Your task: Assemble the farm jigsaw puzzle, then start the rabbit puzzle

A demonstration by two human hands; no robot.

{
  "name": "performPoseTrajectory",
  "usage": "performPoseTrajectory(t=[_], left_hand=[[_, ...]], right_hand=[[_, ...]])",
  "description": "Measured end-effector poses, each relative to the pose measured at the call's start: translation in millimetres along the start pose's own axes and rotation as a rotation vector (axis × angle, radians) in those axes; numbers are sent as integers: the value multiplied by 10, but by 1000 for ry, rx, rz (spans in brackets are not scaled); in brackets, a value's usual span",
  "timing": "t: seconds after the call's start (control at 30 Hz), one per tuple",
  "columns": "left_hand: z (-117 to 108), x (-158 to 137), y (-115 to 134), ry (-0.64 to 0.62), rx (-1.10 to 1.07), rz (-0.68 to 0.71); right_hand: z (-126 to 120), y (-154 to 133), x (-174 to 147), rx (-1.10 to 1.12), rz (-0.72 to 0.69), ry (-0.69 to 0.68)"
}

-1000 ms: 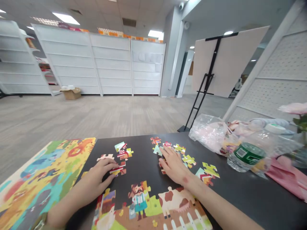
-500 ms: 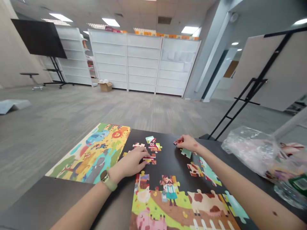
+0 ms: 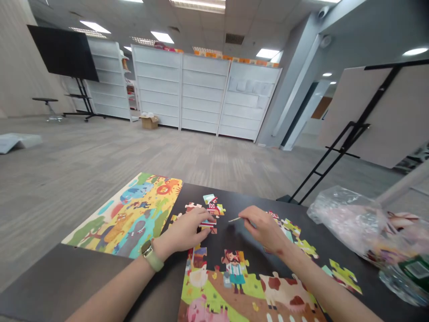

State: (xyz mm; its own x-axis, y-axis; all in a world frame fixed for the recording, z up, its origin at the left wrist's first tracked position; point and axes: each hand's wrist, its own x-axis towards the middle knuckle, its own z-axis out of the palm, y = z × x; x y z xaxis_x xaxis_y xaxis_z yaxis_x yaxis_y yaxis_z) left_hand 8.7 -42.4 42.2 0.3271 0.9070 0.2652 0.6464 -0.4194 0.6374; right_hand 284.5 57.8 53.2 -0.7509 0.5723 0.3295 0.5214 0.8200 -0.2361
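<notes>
Since the earlier frame the bare right hand (image 3: pixel 264 226) has moved in from the far edge of the flat black tabletop (image 3: pixel 231 241). Nearest the wearer lies a partly assembled, multicoloured farm puzzle (image 3: pixel 236 304). The bare left hand (image 3: pixel 182 230), fingers apart, touches loose red-and-white puzzle pieces (image 3: pixel 208 223). The right fingers clamp one thin, pale-edged puzzle piece (image 3: pixel 234 219), edge-on.

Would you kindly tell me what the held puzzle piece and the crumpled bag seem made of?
The held puzzle piece: probably cardboard, its thin edge pale and straight; finish hard to tell edge-on. The crumpled bag: likely thin, glossy plastic, see-through with bright creases.
</notes>
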Motion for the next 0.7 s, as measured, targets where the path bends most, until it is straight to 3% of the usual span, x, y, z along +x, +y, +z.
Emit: performPoseTrajectory(t=[0.13,0.23,0.43,0.53,0.7], left_hand=[[15,-15,138,-125,-212,19],[73,-11,190,-241,-409,-20],[157,17,117,-296,-673,-164],[134,21,90,-290,-711,-224],[115,20,127,-328,-688,-277]], right_hand=[[75,-469,-250,162,-387,227],[91,-598,-353,170,-491,300],[125,-525,-414,181,-374,294],[130,-550,-453,224,-249,230],[156,-625,-450,221,-165,161]])
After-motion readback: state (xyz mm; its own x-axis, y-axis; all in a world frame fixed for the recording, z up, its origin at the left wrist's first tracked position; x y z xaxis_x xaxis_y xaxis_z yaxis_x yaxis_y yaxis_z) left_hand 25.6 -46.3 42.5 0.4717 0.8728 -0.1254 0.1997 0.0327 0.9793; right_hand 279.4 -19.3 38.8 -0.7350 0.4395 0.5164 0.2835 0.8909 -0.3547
